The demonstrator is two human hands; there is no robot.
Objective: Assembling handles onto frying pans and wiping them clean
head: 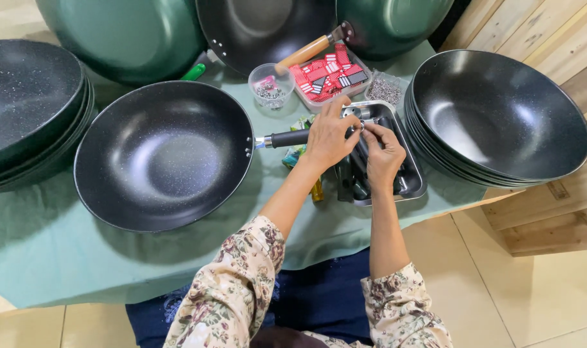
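Two bare hands meet over a metal tray [414, 183] at the middle of a green-covered bench [42, 251]. Stacks of dark woks crowd both sides: one stack [29, 103] at the far left, another stack [499, 116] touching the tray's right side. A single black wok [161, 154] sits just left of the hands, its black handle [290, 138] pointing at them. Behind lie a clear cup [271, 85] of small hardware and a shallow box of red packets [329, 74] (also a wooden-handled pan). Open bench remains only along the near edge. Left hand [329, 138] and right hand [382, 154], wrists bent down, grip pressed together, pinch a small metal part [358, 117] between fingertips above the tray.
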